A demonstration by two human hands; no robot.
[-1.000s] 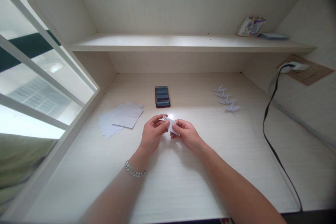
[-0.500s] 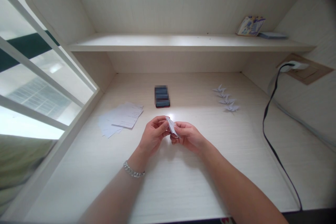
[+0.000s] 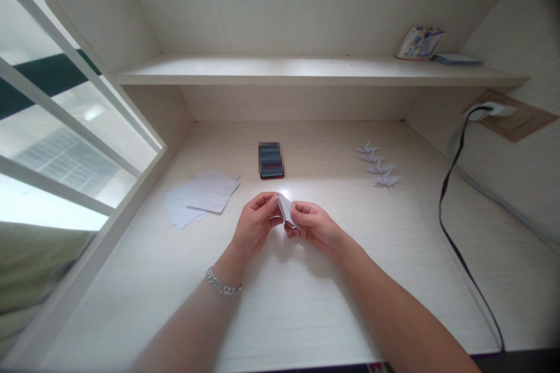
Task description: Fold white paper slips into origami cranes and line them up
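Note:
A small folded piece of white paper (image 3: 286,210) is held between both hands above the desk. My left hand (image 3: 258,218) pinches its upper left edge with thumb and fingers. On the other side, my right hand (image 3: 312,224) grips the lower right part, thumb on top. The fingers hide some of the folds. Several folded paper cranes (image 3: 380,168) stand in a row to the right. Left of my hands lies a loose pile of white paper sheets (image 3: 212,191), the top one with faint printed lines.
A phone (image 3: 271,160) lies on the desk (image 3: 289,315) beyond my hands. A black cable (image 3: 444,204) runs from a wall socket (image 3: 511,116) down the right side. On the shelf (image 3: 271,67) stand a small colourful packet (image 3: 420,44) and a flat item (image 3: 456,59).
The folded paper has turned slightly, showing more of its face. Both hands keep their hold in nearly the same place.

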